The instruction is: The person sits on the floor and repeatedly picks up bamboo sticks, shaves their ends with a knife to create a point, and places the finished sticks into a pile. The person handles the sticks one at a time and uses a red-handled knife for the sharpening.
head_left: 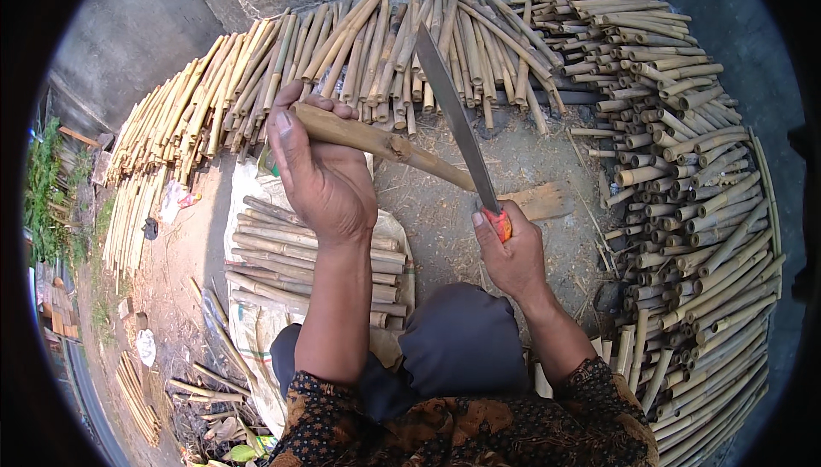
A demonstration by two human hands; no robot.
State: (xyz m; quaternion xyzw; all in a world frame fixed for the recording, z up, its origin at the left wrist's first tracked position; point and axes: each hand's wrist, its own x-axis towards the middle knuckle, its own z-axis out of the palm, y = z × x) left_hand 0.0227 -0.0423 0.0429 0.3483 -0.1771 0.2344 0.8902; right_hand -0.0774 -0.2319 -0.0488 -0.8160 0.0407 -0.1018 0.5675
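Note:
My left hand (321, 172) is raised at the left of the middle, its fingers curled round the upper end of a brown bamboo pole piece (376, 139). The piece slants down to the right, and its far end meets the blade of a machete (457, 116) in the picture. Whether blade and bamboo touch, I cannot tell. My right hand (513, 249) is closed on the machete's red-orange handle (498, 225), with the long dark blade pointing up and away. Below that end of the bamboo, a flat worn wooden block (537, 201) lies on the ground.
Cut bamboo pieces (316, 266) lie on a white sack (252, 185) left of my knees. Upright bamboo (376, 56) leans along the far wall. A tall stack of bamboo (684, 202) fills the right side. Chips litter the concrete floor (436, 219).

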